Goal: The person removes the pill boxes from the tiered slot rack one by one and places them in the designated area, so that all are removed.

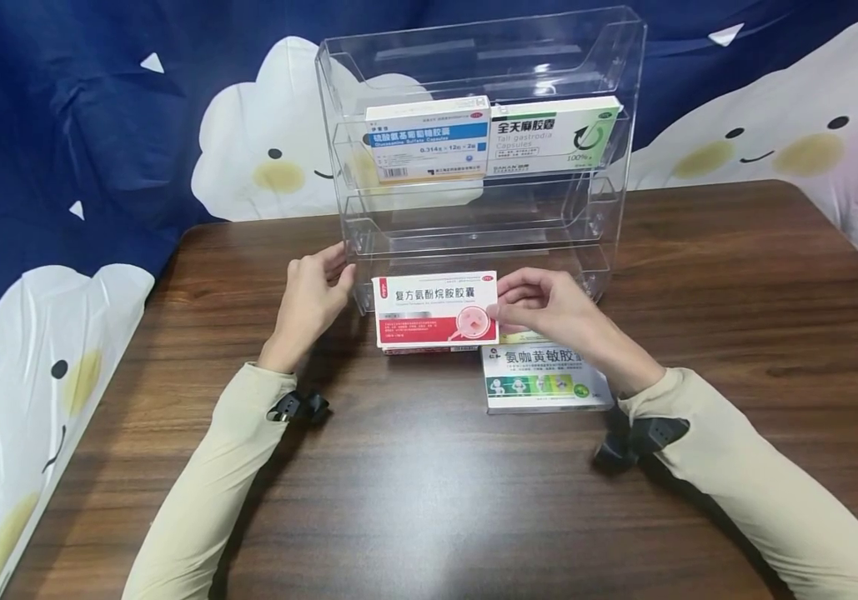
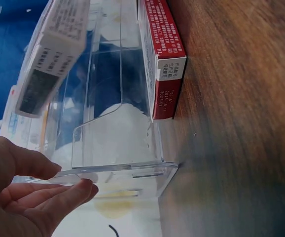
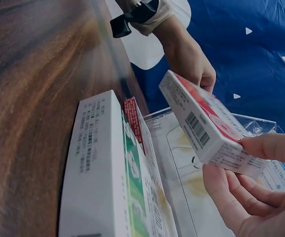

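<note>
My right hand [image 1: 552, 308] pinches a red-and-white medicine box [image 1: 436, 304] by its right end, thumb in front and fingers behind. The box is raised before the lowest tier of a clear tiered rack [image 1: 474, 200]. At the rack's left side panel, my left hand [image 1: 312, 292] grips the edge between thumb and fingers, seen closely in the left wrist view. Beneath the held box, a second box with red sides [image 2: 164, 44] stands against the rack's front, mostly hidden from the head view. Right of it a white box with a green strip [image 1: 549, 392] leans at the front.
Higher up, the rack carries a blue-and-white box [image 1: 429, 142] and a green-and-white box [image 1: 552, 137] side by side. A yellowish edge [image 1: 522, 337] shows behind the leaning box. The wooden table [image 1: 413, 500] ends before a blue cloud-print cloth [image 1: 128, 108].
</note>
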Tool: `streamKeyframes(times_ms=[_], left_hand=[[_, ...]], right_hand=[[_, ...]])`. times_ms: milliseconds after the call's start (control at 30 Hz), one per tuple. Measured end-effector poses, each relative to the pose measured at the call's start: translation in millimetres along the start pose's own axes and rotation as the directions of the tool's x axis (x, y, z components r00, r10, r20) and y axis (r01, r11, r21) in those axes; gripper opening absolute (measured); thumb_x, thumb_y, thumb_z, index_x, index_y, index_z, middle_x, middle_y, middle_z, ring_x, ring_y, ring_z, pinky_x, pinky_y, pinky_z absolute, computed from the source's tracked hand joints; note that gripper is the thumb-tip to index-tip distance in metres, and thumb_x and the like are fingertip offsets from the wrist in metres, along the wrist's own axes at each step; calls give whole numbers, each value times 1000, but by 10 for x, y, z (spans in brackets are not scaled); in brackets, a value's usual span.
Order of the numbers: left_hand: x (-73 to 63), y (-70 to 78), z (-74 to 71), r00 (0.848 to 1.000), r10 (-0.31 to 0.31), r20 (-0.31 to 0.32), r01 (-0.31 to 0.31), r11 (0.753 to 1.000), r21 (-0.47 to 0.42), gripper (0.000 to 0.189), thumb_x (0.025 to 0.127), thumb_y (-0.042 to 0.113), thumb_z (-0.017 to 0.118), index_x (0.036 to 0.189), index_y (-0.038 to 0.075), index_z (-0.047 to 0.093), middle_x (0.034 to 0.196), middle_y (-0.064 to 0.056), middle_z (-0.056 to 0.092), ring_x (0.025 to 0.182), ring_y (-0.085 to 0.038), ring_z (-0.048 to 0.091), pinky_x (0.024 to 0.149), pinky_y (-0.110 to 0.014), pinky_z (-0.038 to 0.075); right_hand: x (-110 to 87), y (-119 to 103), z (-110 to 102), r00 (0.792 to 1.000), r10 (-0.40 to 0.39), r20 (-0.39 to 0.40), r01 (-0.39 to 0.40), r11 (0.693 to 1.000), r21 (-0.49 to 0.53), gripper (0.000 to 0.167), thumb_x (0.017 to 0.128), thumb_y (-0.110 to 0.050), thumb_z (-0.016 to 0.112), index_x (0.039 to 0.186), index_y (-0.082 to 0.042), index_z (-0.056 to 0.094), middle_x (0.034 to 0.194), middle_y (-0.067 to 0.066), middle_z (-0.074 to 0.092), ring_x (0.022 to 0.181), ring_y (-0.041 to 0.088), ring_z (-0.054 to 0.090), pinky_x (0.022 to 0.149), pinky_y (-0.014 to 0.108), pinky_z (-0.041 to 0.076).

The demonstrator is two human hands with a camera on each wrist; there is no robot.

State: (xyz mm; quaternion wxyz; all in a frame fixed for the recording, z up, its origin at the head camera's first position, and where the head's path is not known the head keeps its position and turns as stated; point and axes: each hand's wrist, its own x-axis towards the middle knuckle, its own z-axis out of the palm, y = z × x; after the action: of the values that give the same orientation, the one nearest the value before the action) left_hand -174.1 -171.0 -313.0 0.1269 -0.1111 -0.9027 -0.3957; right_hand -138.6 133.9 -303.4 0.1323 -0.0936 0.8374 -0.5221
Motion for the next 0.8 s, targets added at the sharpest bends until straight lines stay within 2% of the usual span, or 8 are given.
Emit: streamKeyframes(times_ms=[200,400,467,800], left_hand=[[-2,0,1,1000,9,-5,-9,1000,5,37,91,2,58,126,-13,56,117,-26,62,106,-33,65,92,-39,53],[-5,-5,-2,1000,6,-7,-6,1000,12,37,91,2,58,125,-13,56,117,-27,62,106,-33,65,92,-39,52],[-4,-7,-2,1000,5,-7,-5,1000,11,37,91,2,58,125,-13,56,117,-27,62,106,-33,65,92,-40,52],[5,-13,0,1000,3,0,-3,1000,-2,37,91,1,57,125,-14,56,116,-27,62,106,-34,65,93,-40,52]], right_hand=[[-35,15,127,993,-47,109,42,998,49,36,84,-10,73,114,4,57,92,11,65,76,15,64,69,25,56],[-122,-30,274,980,-17,201,-8,992,123,38,83,-4,72,114,6,54,87,12,65,72,19,67,69,35,60],[-149,-41,317,976,-8,219,-18,993,118,39,83,-4,72,115,5,53,85,12,65,71,21,68,69,37,60],[-273,-52,465,941,-8,339,-28,994,102,62,84,-5,71,136,0,39,77,13,64,63,26,67,63,43,60]])
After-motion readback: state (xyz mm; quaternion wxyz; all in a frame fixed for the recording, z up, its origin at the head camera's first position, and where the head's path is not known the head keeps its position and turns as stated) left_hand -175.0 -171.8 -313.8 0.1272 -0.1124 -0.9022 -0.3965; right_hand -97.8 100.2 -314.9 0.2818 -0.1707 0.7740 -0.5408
